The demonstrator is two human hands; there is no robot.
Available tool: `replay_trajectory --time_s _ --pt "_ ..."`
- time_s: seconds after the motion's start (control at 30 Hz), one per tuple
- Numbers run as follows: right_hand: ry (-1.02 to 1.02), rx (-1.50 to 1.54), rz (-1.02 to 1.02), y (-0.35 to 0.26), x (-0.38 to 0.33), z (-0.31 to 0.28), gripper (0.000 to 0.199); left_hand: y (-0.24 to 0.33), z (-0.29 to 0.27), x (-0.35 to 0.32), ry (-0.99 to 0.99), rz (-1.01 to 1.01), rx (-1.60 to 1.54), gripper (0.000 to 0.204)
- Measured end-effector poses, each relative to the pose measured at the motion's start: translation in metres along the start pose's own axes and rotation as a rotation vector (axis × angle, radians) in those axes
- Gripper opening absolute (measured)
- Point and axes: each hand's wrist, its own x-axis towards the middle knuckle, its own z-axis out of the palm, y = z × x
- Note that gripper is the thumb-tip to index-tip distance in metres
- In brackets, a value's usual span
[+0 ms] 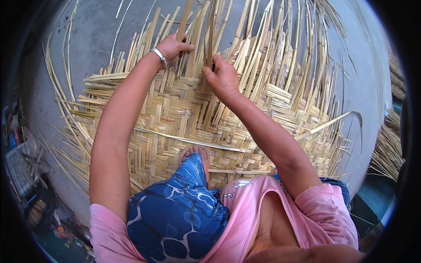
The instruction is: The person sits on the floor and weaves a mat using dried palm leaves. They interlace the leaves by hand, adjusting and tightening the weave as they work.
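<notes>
The woven mat [184, 118] of thin bamboo strips lies flat on the grey floor [92, 30], right in front of the person. It is pale yellow, and its strips cross over and under each other in a zigzag pattern. At the far edge, many loose strips [280, 48] stick out, not woven in.

The left hand [173, 46] is at the far edge of the mat. Its fingers are curled around one upright strip [184, 19], and it holds that strip tight. A silver bracelet [158, 55] sits on the wrist.

The right hand [221, 76] is just beside the left one. It is closed too, and it pinches a thin strip [210, 30] that stands up from the mat.

A bare foot [197, 153] rests on the near part of the mat. The person wears blue patterned shorts [175, 210] and a pink shirt [263, 210].

A heap of dry strips [388, 149] lies off to the right, apart from the mat. One long strip [329, 125] bends up from the mat's right side.
</notes>
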Motion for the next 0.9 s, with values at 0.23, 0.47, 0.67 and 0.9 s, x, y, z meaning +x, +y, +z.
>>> replay_trajectory --time_s 0.23,0.47,0.67,0.9 --pt "-0.124 -0.094 -0.042 -0.003 0.011 0.001 0.018 0.005 -0.007 -0.016 -0.119 -0.008 -0.32 0.033" --pt "-0.436 -0.073 -0.156 0.008 0.034 -0.008 0.027 0.02 -0.022 -0.042 -0.064 0.172 -0.568 0.028" --pt "-0.558 -0.172 -0.137 -0.004 0.045 -0.008 0.029 -0.009 -0.038 -0.056 0.196 0.15 -0.541 0.02" --pt "-0.318 -0.3 -0.24 0.01 0.027 0.011 0.028 -0.052 -0.015 -0.097 0.744 -0.032 -0.374 0.013"
